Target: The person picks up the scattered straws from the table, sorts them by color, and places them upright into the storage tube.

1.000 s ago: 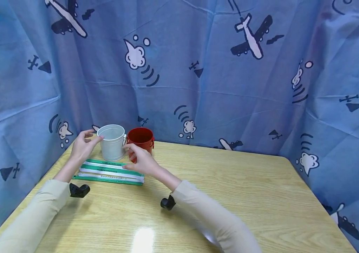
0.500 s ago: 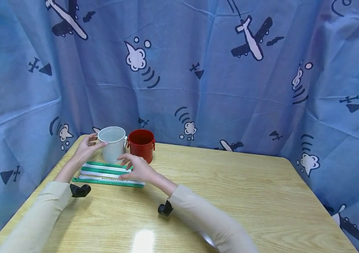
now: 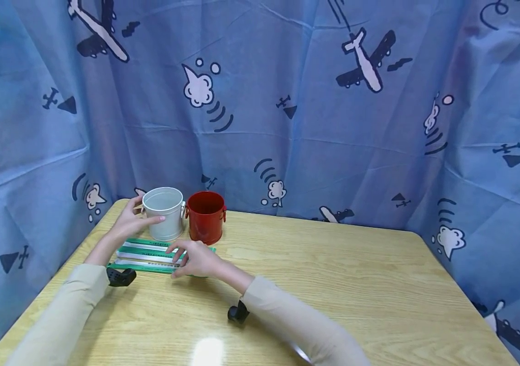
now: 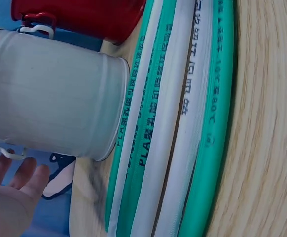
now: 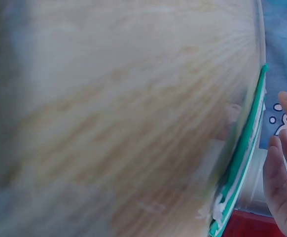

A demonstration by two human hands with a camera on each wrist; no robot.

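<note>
My left hand (image 3: 131,221) is beside the white bucket (image 3: 164,212), its thumb in front of the wall and its fingers at the left side. In the left wrist view, a gap shows between those fingers (image 4: 27,173) and the bucket. Several long green and white wrapped straws (image 4: 151,118), printed with "PLA", lie side by side before the bucket. Over their right part hovers my right hand (image 3: 200,257), thumb and fingers spread apart with nothing seen between them; it hides part of the straws. The right wrist view shows its fingers (image 5: 279,173) apart from the straws.
A red bucket (image 3: 206,217) stands right of the white one, close to it. Both are near the back edge of the wooden table (image 3: 315,284). A blue curtain (image 3: 260,101) with airplane prints hangs behind and at the sides.
My right hand has come forward from beside the buckets to over the straws. My left hand has shifted right, its thumb further across the white bucket. The head view has tilted slightly up.
</note>
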